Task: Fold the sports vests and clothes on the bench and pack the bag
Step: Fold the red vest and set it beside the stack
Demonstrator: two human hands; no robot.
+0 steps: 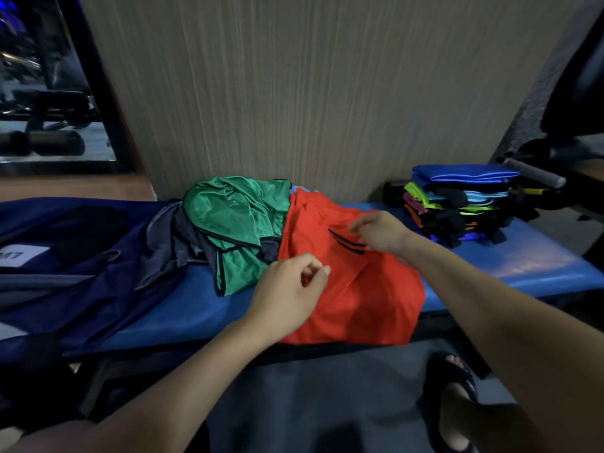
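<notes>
A red vest (359, 295) with black trim lies spread on the blue bench (183, 308), its lower edge hanging over the front. My right hand (384, 235) pinches the vest at its black-trimmed edge. Over the vest's left side hovers my left hand (289, 291), fingers loosely curled, with no cloth visibly between them. A crumpled green vest (238, 223) and a dark grey garment (170, 243) lie piled to the left of the red one. The open navy bag (65, 273) sits at the bench's left end.
A stack of folded vests (464, 204) in blue, green, purple and orange stands on the bench's right end. A wood-grain wall (294, 93) rises behind. Gym equipment (42, 125) shows at far left. My sandalled foot (454, 387) is on the floor below.
</notes>
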